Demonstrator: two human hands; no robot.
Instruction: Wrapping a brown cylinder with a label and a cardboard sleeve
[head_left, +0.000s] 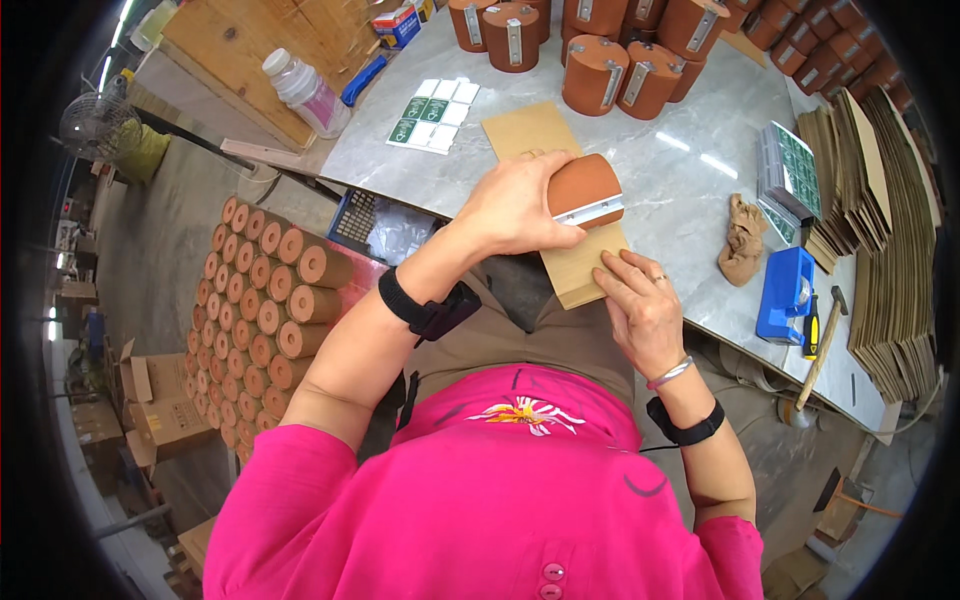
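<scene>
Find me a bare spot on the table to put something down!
The biggest bare patch on the table seems to lie between the brown paper and the cloth. Another lies between the labels and the left hand. It's crowded at the back with cylinders, and on the right with cardboard, the hammer and the screwdriver.

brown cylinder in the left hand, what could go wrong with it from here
Two risks stand out. The brown cylinder is tilted on its side near the table's near edge, so it might roll or drop if the left hand loosened its grip. The cardboard beneath it juts past that edge above the lap, so it could bend or slide off if the right hand slipped from its corner.
</scene>
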